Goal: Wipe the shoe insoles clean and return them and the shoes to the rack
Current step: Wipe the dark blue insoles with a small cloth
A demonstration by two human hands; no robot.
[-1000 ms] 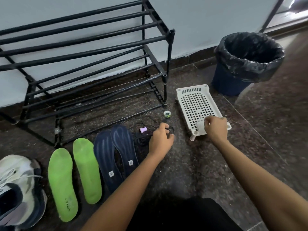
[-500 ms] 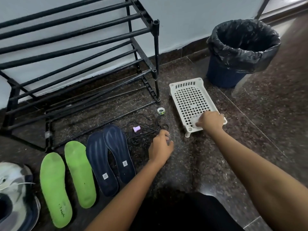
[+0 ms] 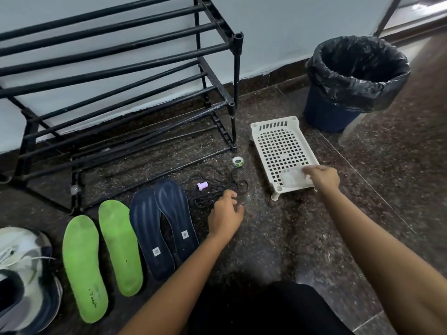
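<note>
— Where are the insoles lying?

— The two green insoles (image 3: pixel 83 269) are lying side by side on the dark speckled stone floor (image 3: pixel 278 250), just in front of the black rack (image 3: pixel 238 68). The two navy insoles (image 3: pixel 151 233) are lying right beside them, touching each other. A white and grey shoe (image 3: pixel 24 279) is sitting at the far left.

— And the room around them?

— A pale wall (image 3: pixel 278 32) is running behind the rack. A bin (image 3: pixel 358 83) lined with a black bag is standing at the right, near a white plastic tray (image 3: pixel 278 141) on short legs.

— What are the hands doing?

— The left hand (image 3: pixel 225 216) is sitting at the edge of a tangle of black laces (image 3: pixel 212 189), fingers loosely curled; I cannot tell whether they are pinching a strand. The right hand (image 3: pixel 323 178) is reaching onto the tray's near end, its bent fingers grasping a crumpled white wad (image 3: pixel 292 177) lying there.
</note>
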